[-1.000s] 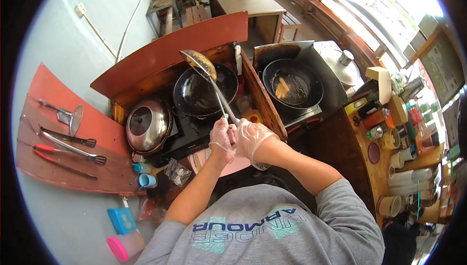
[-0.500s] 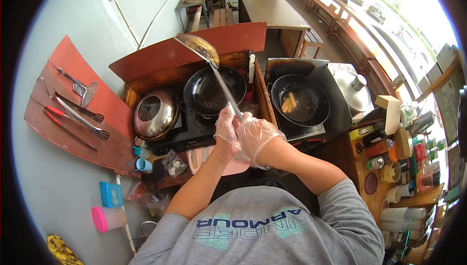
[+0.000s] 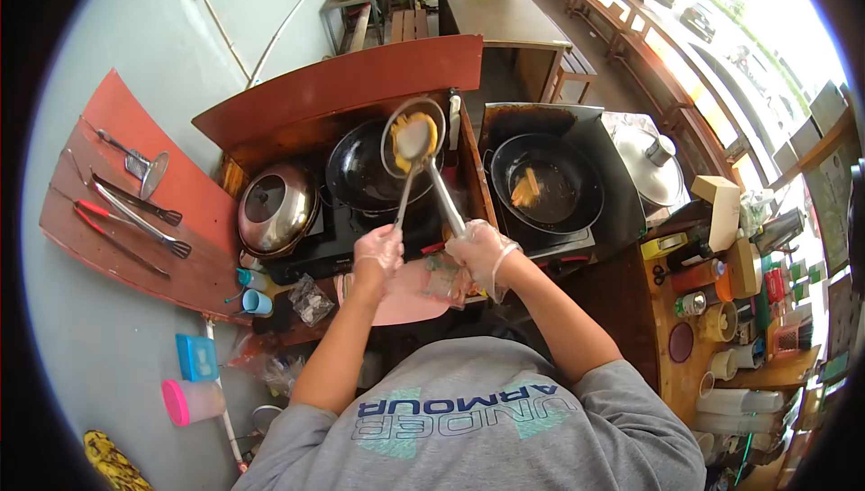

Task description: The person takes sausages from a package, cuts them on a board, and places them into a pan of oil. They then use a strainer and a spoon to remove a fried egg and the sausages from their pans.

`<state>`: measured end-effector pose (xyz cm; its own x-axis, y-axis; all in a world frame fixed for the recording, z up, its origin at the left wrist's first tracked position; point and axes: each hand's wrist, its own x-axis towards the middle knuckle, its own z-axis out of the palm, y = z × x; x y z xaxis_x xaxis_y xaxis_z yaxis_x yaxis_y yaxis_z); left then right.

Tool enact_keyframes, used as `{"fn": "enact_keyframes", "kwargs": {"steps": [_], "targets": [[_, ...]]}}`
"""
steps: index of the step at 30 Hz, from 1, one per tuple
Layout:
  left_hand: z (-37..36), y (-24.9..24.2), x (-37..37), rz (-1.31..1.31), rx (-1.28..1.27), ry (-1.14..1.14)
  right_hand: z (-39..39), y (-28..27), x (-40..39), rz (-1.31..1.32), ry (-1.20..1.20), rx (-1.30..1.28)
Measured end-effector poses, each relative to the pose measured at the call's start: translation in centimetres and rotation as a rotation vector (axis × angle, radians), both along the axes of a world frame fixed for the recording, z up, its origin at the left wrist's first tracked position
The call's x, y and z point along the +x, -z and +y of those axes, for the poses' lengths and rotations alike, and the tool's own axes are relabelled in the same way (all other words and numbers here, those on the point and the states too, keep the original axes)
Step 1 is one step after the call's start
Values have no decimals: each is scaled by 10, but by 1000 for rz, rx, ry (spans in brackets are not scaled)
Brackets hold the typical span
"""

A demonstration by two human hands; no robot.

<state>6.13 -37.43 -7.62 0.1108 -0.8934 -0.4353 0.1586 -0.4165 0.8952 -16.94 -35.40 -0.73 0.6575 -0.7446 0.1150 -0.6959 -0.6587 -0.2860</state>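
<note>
My left hand (image 3: 378,252), in a clear plastic glove, is closed round the thin handle of a ladle (image 3: 414,140). Another glove covers my right hand (image 3: 480,250), which grips the thick metal handle of a round strainer (image 3: 389,156). Yellow-brown food (image 3: 426,121) lies in the strainer, and the ladle's bowl is over it. Both tools are above the right part of a black wok (image 3: 360,167) on the left stove. To the right, a second wok (image 3: 577,174) holds oil and golden fried pieces (image 3: 525,187).
A lidded metal pot (image 3: 277,209) stands left of the wok. Tongs (image 3: 135,216) lie on the red panel (image 3: 113,248). A pink board (image 3: 405,304) is below my hands. Bottles and jars crowd the wooden shelf (image 3: 662,311) at right. A silver lid (image 3: 644,167) sits behind it.
My hands have moved apart, the left one leftward and the right one slightly right. The strainer has turned from edge-on to face up and come lower, with the ladle now distinct over it.
</note>
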Motion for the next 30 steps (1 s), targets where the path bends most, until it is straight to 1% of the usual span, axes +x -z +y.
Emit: {"fn": "enact_keyframes", "kwargs": {"steps": [2, 3, 5, 7, 8, 9, 11, 12, 13, 15, 17, 19, 20, 22, 23, 24, 25, 27, 29, 30], "targets": [[1, -1, 25, -147, -27, 7, -1, -3, -3, -702, 502, 1071], [0, -4, 33, -227, -38, -7, 1, -2, -5, -718, 512, 1069], [-16, 54, 80, -588, -314, 89, 5, 0, -8, -966, 551, 1161], [2, -13, 68, -929, -376, 78, 3, 17, -7, -1011, 560, 1128], [3, -30, 69, -935, -439, 79, 3, 23, -6, -1040, 562, 1094], [-4, -42, 68, -1001, -469, 89, 5, 18, -4, -1063, 585, 1084], [-17, -75, 51, -1000, -533, 154, 13, 4, -1, -995, 668, 1149], [-17, -104, 30, -1012, -554, 237, 16, -2, -4, -1048, 625, 1265], [-42, -86, 30, -919, -694, 302, 18, -1, -4, -1071, 645, 1256], [-50, -129, -34, -1209, -617, 456, 23, 4, 3, -1099, 629, 1291], [-67, -129, -82, -1329, -652, 674, 24, 16, 9, -1139, 615, 1292], [-84, -114, -131, -1545, -615, 839, 30, 25, 11, -1217, 540, 1297], [-85, -110, -153, -1543, -632, 859, 37, 11, 9, -1247, 580, 1342], [-83, -106, -192, -1593, -503, 876, 40, 21, 10, -1277, 565, 1326], [-85, -106, -206, -1594, -516, 894, 41, 22, 11, -1286, 535, 1323], [-84, -104, -215, -1576, -459, 923, 41, 25, 11, -1260, 567, 1289], [-83, -101, -221, -1559, -399, 945, 43, 28, 10, -1271, 572, 1294], [-86, -89, -227, -1545, -398, 955, 43, 26, 8, -1181, 602, 1303], [-97, -71, -230, -1501, -382, 950, 44, 26, 7, -1186, 607, 1296], [-108, -64, -230, -1540, -428, 1038, 44, 28, 7, -1217, 603, 1308]]}}
